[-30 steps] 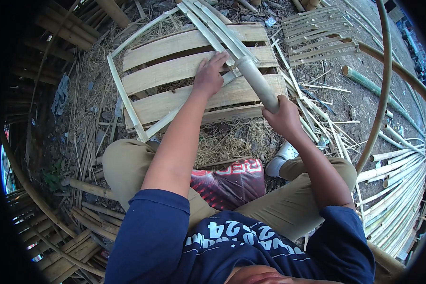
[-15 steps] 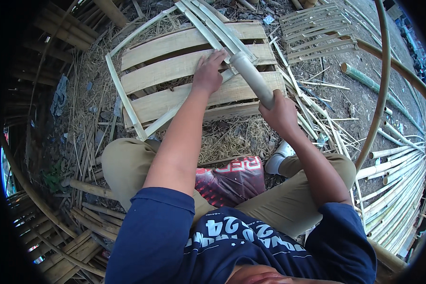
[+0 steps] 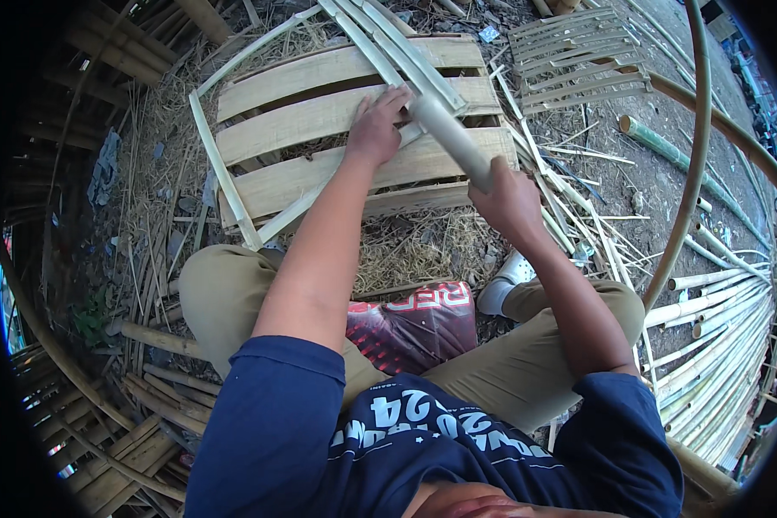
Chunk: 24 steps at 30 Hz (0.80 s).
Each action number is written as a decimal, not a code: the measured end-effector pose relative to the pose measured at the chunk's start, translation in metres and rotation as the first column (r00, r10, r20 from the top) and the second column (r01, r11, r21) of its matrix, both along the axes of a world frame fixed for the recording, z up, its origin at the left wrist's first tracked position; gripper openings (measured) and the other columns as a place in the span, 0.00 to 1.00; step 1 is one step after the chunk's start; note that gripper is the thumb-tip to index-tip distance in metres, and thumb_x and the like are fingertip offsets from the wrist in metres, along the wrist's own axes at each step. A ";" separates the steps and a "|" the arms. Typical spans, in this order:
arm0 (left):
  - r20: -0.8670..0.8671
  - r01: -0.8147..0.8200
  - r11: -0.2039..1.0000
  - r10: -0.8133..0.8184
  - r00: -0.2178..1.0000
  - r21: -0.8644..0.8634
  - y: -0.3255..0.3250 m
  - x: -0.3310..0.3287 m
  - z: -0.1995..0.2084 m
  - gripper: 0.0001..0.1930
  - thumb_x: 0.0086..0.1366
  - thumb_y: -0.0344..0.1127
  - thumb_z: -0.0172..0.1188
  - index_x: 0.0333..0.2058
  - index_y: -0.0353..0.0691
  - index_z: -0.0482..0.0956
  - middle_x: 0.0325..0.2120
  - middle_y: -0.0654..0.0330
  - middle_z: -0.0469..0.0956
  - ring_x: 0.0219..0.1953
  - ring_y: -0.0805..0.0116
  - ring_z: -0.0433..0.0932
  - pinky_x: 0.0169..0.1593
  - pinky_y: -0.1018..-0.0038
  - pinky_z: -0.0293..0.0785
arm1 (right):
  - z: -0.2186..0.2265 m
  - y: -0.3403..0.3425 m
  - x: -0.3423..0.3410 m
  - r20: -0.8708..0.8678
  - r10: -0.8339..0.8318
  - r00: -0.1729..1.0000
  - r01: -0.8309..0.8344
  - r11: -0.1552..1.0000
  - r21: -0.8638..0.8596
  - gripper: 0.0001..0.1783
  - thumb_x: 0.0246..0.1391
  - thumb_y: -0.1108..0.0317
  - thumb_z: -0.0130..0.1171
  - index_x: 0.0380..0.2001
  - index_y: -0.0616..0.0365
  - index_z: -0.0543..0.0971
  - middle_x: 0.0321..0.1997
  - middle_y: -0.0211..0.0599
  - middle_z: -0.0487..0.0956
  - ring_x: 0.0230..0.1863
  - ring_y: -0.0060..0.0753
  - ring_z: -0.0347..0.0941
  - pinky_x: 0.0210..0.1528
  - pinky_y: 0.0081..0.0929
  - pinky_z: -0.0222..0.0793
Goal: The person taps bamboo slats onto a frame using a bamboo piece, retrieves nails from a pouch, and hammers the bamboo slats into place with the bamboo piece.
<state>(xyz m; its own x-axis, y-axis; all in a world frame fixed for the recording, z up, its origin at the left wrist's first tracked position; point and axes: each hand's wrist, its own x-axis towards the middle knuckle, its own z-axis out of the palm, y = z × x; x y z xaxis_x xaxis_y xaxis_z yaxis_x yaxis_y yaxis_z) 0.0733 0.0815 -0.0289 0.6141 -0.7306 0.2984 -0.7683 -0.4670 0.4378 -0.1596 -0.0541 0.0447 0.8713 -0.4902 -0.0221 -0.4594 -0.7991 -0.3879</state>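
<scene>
- Bamboo strips point(image 3: 416, 62) lie on the slatted wooden crate point(image 3: 276, 129) ahead of the person, long axis slanting from the upper left, beyond the crate's far edge, down to the right, with their near ends by the left hand point(image 3: 376, 129).
- The left hand is the nearer one: it lies palm down just left of those ends, fingertips at the strips; I cannot tell whether the fingers pinch or only press.
- The right hand point(image 3: 508, 200) is closed in a fist around the near end of the bamboo tube point(image 3: 449, 138), below and to the right of the strips and apart from them.
- The tube points up and left from that fist, nearly in line with the strips.
- The relation that seems to count is the tube's far end against the strips' near ends, just beside the left fingers; blur hides whether they touch.
</scene>
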 end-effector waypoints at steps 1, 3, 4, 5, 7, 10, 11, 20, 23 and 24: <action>-0.019 -0.007 1.000 0.007 1.000 -0.008 0.003 0.003 -0.003 0.36 0.57 0.18 0.48 0.66 0.50 0.72 0.70 0.69 0.67 0.74 0.69 0.60 0.78 0.58 0.49 | -0.007 0.006 0.008 0.047 -0.043 0.998 0.042 0.999 0.029 0.23 0.56 0.54 0.67 0.36 0.66 0.74 0.28 0.62 0.82 0.33 0.66 0.81 0.38 0.54 0.75; -0.020 -0.006 1.000 0.006 1.000 -0.022 0.004 0.010 -0.007 0.37 0.56 0.18 0.47 0.65 0.50 0.73 0.70 0.69 0.67 0.74 0.68 0.60 0.78 0.57 0.50 | -0.011 0.006 0.010 0.139 -0.126 0.982 0.116 0.990 0.077 0.23 0.55 0.54 0.68 0.36 0.66 0.74 0.28 0.62 0.82 0.33 0.66 0.81 0.38 0.54 0.75; -0.022 -0.010 1.000 0.009 1.000 -0.020 0.005 0.010 -0.007 0.37 0.56 0.18 0.47 0.65 0.50 0.73 0.70 0.69 0.67 0.74 0.68 0.60 0.78 0.57 0.50 | -0.006 0.010 0.009 0.211 -0.199 0.957 0.173 0.976 0.135 0.24 0.55 0.53 0.68 0.36 0.66 0.74 0.28 0.63 0.81 0.33 0.66 0.81 0.38 0.54 0.75; -0.025 -0.005 1.000 0.005 1.000 -0.026 0.006 0.010 -0.007 0.37 0.55 0.18 0.47 0.65 0.50 0.73 0.70 0.69 0.67 0.74 0.68 0.60 0.77 0.56 0.51 | -0.004 0.012 0.008 0.229 -0.223 0.948 0.189 0.969 0.159 0.25 0.54 0.52 0.68 0.37 0.67 0.75 0.28 0.63 0.82 0.33 0.66 0.81 0.38 0.54 0.75; -0.031 0.000 0.999 -0.002 1.000 -0.034 0.005 0.009 -0.005 0.37 0.55 0.17 0.47 0.65 0.50 0.73 0.70 0.69 0.67 0.74 0.68 0.60 0.77 0.56 0.51 | -0.008 0.011 0.002 0.141 -0.185 0.973 0.167 0.977 0.131 0.24 0.54 0.54 0.68 0.37 0.67 0.74 0.28 0.62 0.82 0.33 0.66 0.81 0.39 0.54 0.76; -0.018 -0.008 1.000 0.008 1.000 -0.019 0.001 0.006 -0.002 0.38 0.55 0.18 0.47 0.65 0.50 0.73 0.71 0.69 0.66 0.74 0.68 0.60 0.77 0.56 0.51 | -0.020 0.014 -0.003 0.061 -0.160 0.985 0.152 0.981 0.117 0.24 0.53 0.55 0.68 0.37 0.68 0.74 0.29 0.61 0.82 0.34 0.66 0.82 0.40 0.53 0.77; -0.036 -0.002 0.999 0.001 0.999 -0.037 0.003 0.006 -0.002 0.39 0.54 0.16 0.46 0.65 0.49 0.73 0.71 0.67 0.67 0.75 0.65 0.59 0.77 0.54 0.51 | -0.022 0.016 -0.003 0.071 -0.167 0.983 0.156 0.979 0.133 0.24 0.53 0.55 0.68 0.38 0.68 0.74 0.30 0.62 0.83 0.35 0.66 0.82 0.40 0.53 0.76; -0.055 0.013 0.998 -0.016 0.998 -0.059 0.006 0.007 -0.002 0.40 0.53 0.15 0.43 0.66 0.48 0.72 0.71 0.65 0.67 0.75 0.64 0.59 0.77 0.52 0.50 | -0.029 0.036 -0.020 -0.022 -0.280 0.960 0.270 0.895 0.354 0.27 0.51 0.55 0.69 0.40 0.72 0.75 0.34 0.66 0.82 0.39 0.67 0.82 0.44 0.53 0.76; -0.062 0.009 0.998 -0.012 0.998 -0.054 0.004 0.008 -0.003 0.40 0.53 0.15 0.43 0.66 0.48 0.72 0.71 0.65 0.66 0.75 0.64 0.58 0.77 0.52 0.49 | -0.037 0.037 -0.020 -0.006 -0.212 0.977 0.203 0.925 0.321 0.27 0.51 0.56 0.69 0.39 0.72 0.75 0.34 0.66 0.82 0.40 0.66 0.82 0.45 0.52 0.76; -0.057 0.008 0.999 -0.011 0.998 -0.048 0.003 0.008 -0.003 0.40 0.53 0.15 0.44 0.66 0.48 0.72 0.71 0.65 0.66 0.75 0.65 0.58 0.77 0.52 0.50 | -0.038 0.036 -0.020 -0.016 -0.192 0.981 0.186 0.923 0.338 0.27 0.51 0.56 0.68 0.39 0.72 0.75 0.34 0.65 0.83 0.40 0.65 0.82 0.45 0.52 0.77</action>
